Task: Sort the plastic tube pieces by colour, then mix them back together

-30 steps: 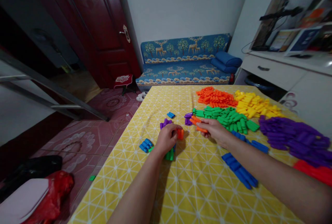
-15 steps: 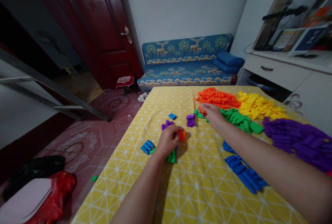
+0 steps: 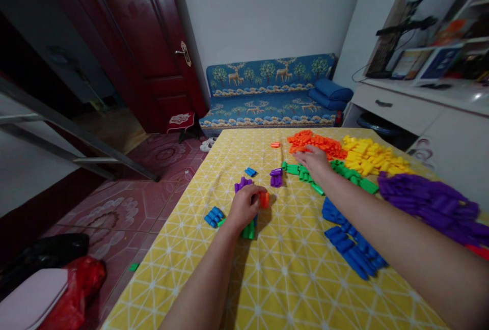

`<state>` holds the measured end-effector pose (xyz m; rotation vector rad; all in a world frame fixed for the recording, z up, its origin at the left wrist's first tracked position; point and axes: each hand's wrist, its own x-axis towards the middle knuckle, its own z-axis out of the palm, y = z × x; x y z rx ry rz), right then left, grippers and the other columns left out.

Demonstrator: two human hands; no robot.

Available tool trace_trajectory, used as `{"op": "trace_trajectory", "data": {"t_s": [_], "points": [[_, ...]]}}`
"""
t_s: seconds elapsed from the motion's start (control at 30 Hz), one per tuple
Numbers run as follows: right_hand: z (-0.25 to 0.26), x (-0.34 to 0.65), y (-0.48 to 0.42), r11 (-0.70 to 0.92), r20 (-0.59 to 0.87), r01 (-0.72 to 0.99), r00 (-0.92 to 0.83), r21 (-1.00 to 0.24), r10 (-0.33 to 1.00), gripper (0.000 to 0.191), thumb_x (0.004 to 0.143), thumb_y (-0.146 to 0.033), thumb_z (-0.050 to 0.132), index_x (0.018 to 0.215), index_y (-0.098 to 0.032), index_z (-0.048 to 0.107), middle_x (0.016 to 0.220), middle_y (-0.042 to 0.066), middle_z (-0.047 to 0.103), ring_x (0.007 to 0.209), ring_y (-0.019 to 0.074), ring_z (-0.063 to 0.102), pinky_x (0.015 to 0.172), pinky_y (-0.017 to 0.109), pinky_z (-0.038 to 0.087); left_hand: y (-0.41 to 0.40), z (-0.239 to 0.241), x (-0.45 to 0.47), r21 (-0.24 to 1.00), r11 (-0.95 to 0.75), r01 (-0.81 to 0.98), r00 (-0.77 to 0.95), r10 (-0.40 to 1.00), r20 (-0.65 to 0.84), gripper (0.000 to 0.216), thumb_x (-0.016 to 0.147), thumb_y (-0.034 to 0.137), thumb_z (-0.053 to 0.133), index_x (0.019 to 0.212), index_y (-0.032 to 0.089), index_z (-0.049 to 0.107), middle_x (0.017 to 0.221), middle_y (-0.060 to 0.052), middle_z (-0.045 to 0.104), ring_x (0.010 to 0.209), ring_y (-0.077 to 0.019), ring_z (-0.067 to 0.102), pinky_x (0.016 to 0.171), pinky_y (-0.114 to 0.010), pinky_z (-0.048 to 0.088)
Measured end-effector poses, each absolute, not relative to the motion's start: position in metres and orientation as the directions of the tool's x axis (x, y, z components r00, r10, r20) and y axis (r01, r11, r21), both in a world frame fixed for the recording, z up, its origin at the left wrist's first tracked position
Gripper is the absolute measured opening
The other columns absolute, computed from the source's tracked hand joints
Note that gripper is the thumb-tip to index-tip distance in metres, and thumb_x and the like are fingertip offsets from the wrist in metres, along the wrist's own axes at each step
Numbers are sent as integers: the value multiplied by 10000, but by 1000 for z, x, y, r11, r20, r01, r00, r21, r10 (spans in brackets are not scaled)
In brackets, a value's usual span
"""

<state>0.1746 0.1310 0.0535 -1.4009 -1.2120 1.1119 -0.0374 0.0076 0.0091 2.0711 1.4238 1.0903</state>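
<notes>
My left hand point(image 3: 244, 207) is closed round a small cluster of joined plastic pieces point(image 3: 255, 213) resting on the yellow tablecloth point(image 3: 290, 279); an orange piece shows at its right and green ones below. My right hand point(image 3: 314, 159) reaches far forward, fingers curled at the near edge of the orange pile point(image 3: 317, 143), over the green pile point(image 3: 344, 173). What the fingers hold is hidden. One orange piece point(image 3: 275, 144) lies alone left of the pile.
Yellow point(image 3: 372, 154), purple point(image 3: 431, 200) and blue point(image 3: 349, 241) piles lie on the right of the table. Small blue point(image 3: 214, 215) and purple point(image 3: 275, 177) bits sit near my left hand. A blue sofa point(image 3: 271, 90) stands beyond; a dark red door point(image 3: 153, 45) is at left.
My right hand went from beside my left hand out to the orange pile. The left hand stayed on its cluster. A single orange piece now lies left of the pile.
</notes>
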Motion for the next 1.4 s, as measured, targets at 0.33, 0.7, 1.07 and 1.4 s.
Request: {"op": "trace_trajectory", "data": {"t_s": [0.33, 0.7, 1.07, 1.4], "points": [[19, 148, 139, 168, 189, 563, -21, -809, 982, 328, 786, -168, 556, 1101, -133, 640, 1127, 101, 664, 948, 177, 661, 877, 311, 529, 9, 6, -37, 694, -400, 599, 177, 911, 372, 396, 719, 21, 465, 999, 170, 702, 1005, -59, 724, 980, -203, 641, 903, -327, 487], [23, 126, 216, 336, 149, 871, -302, -358, 942, 419, 784, -365, 692, 1152, -165, 678, 1507, 118, 366, 1389, 327, 286, 1130, 447, 284, 8, 8, -37, 711, -387, 587, 178, 919, 352, 392, 731, 20, 462, 1003, 177, 698, 979, -59, 713, 956, -206, 632, 882, -324, 479], [27, 135, 238, 117, 262, 985, -80, -128, 962, 561, 909, -540, 502, 1221, -95, 640, 1524, 188, 319, 1413, 413, 199, 1120, 614, 121, 6, 10, -36, 722, -371, 584, 169, 926, 339, 372, 757, 34, 465, 1003, 188, 698, 975, -54, 713, 961, -206, 627, 895, -323, 472], [46, 140, 120, 538, 148, 814, -518, -218, 843, 443, 885, -409, 582, 1253, -165, 612, 1266, 127, 589, 1199, 276, 494, 1002, 375, 403, 8, 7, -37, 715, -396, 576, 177, 914, 364, 394, 740, 17, 472, 1016, 172, 707, 992, -64, 716, 964, -206, 634, 894, -327, 479]]}}
